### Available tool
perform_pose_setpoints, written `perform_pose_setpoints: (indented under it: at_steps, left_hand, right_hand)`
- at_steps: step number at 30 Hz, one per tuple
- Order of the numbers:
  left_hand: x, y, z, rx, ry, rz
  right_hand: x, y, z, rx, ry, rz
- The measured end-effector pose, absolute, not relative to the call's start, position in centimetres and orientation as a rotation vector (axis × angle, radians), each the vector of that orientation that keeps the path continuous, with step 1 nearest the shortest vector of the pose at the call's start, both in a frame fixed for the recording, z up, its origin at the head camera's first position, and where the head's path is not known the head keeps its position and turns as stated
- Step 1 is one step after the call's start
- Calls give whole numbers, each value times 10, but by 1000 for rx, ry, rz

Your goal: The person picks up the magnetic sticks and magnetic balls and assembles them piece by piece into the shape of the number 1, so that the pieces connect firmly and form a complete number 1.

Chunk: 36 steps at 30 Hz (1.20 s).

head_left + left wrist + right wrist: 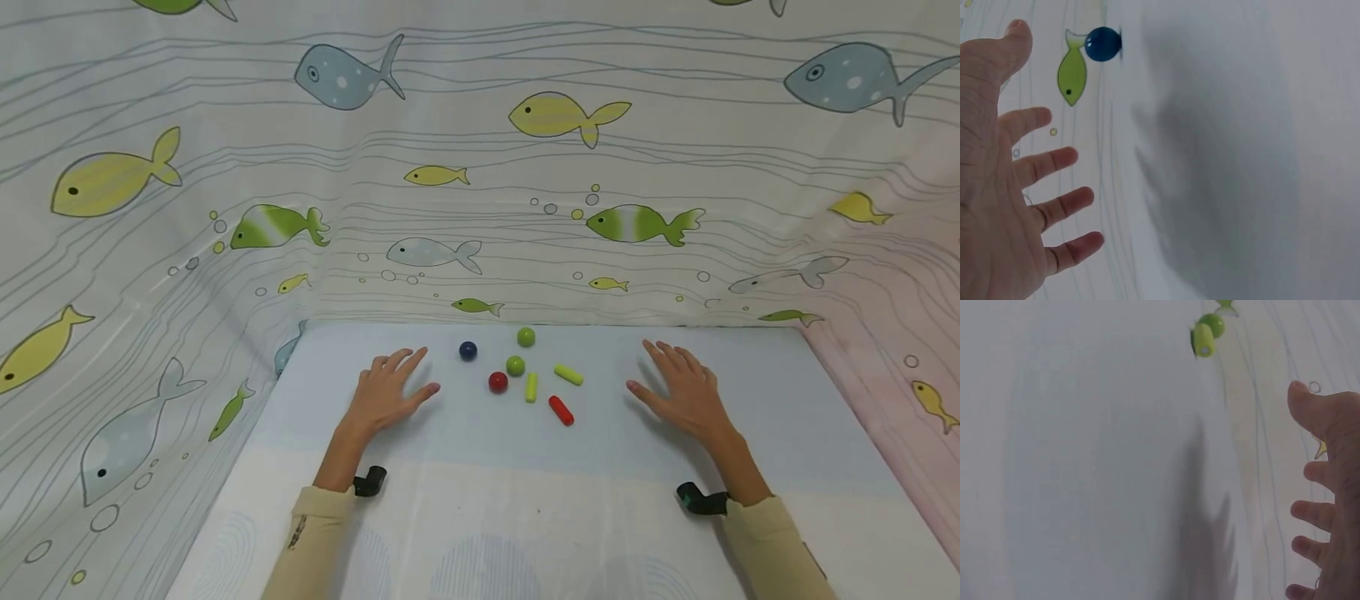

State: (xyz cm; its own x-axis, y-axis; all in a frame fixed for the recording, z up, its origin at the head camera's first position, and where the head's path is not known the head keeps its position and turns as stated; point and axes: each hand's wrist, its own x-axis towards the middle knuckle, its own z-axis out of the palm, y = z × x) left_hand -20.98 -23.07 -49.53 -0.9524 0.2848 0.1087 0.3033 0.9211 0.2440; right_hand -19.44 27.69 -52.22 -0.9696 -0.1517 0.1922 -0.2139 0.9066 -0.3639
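Observation:
My left hand (384, 396) hovers over the left part of the table, fingers spread, holding nothing. Nearest to it is a dark blue ball (468, 351), which the left wrist view shows beyond the thumb. On the right, my other hand (684, 395) is likewise spread and holds nothing. Between the hands lie a red ball (498, 382), a green ball (515, 366) and another green ball (527, 337) farther back. Beside them are a yellow-green cylinder (531, 387), a second yellow-green cylinder (568, 375) and a red cylinder (561, 410). Neither hand touches any of these.
The white table (480, 517) is bounded at the back and sides by a curtain (450, 100) printed with fish. A black wrist camera mount (371, 482) sits on the left wrist, and another mount (701, 499) on the right wrist.

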Motion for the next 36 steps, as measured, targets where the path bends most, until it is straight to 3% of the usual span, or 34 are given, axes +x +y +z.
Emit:
perform_pose_setpoints:
  at_steps: [36]
  left_hand:
    - [-213, -184, -493, -663, -2981, -542]
  right_hand:
    - [-189, 220, -514, 458, -2831, 656]
